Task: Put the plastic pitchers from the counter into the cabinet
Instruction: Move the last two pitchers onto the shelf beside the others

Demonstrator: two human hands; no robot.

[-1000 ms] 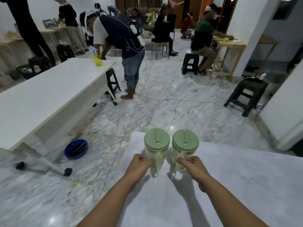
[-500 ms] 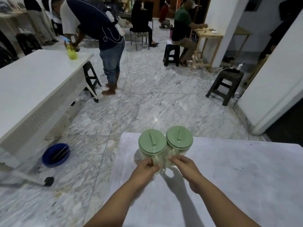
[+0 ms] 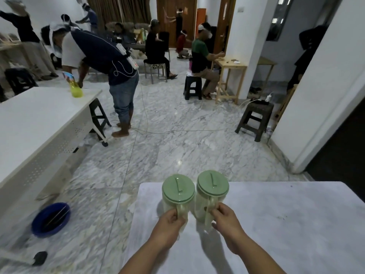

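Two clear plastic pitchers with green lids stand side by side near the far left corner of the white counter (image 3: 286, 224). My left hand (image 3: 169, 221) is closed around the handle of the left pitcher (image 3: 177, 189). My right hand (image 3: 225, 216) is closed around the handle of the right pitcher (image 3: 212, 184). Both pitchers are upright and almost touch each other. No cabinet is in view.
A long white table (image 3: 35, 123) stands to the left with a yellow-green spray bottle (image 3: 76, 90) on it. A blue basin (image 3: 50, 219) lies on the marble floor. A person (image 3: 110, 62) bends over nearby; dark stools (image 3: 254, 119) and seated people are further back.
Both hands have closed more firmly on the pitcher handles. The pitchers have drawn slightly closer together. The head camera has tilted down and then up again.
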